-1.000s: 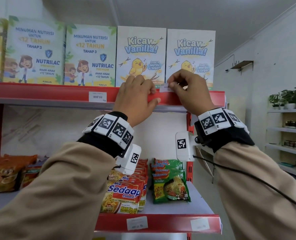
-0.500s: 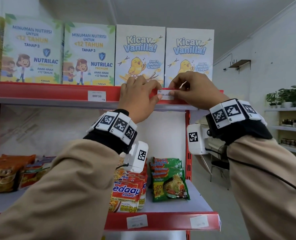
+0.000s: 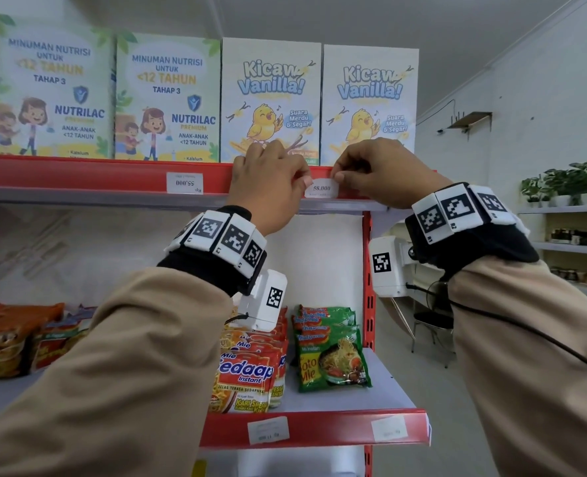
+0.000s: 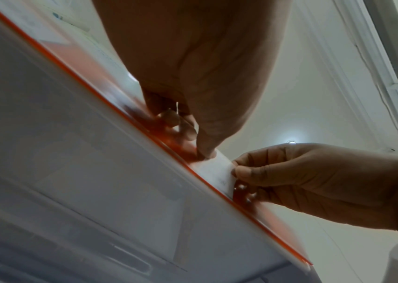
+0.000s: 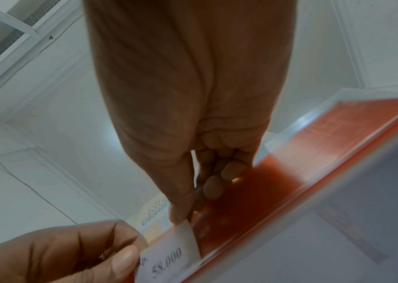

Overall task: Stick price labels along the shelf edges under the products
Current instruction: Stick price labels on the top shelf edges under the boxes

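Evidently to keep it level while it sticks, the left hand (image 3: pixel 268 187) and right hand (image 3: pixel 381 173) pinch the 58.000 label (image 3: pixel 321 189) at its 9 and 3 o'clock ends against the red shelf edge (image 3: pixel 78 173), beneath the Kicaw Vanilla boxes (image 3: pixel 271 98).

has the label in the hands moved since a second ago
Yes. The label has come down from the top of the red shelf edge, in front of the Kicaw boxes, onto its face.
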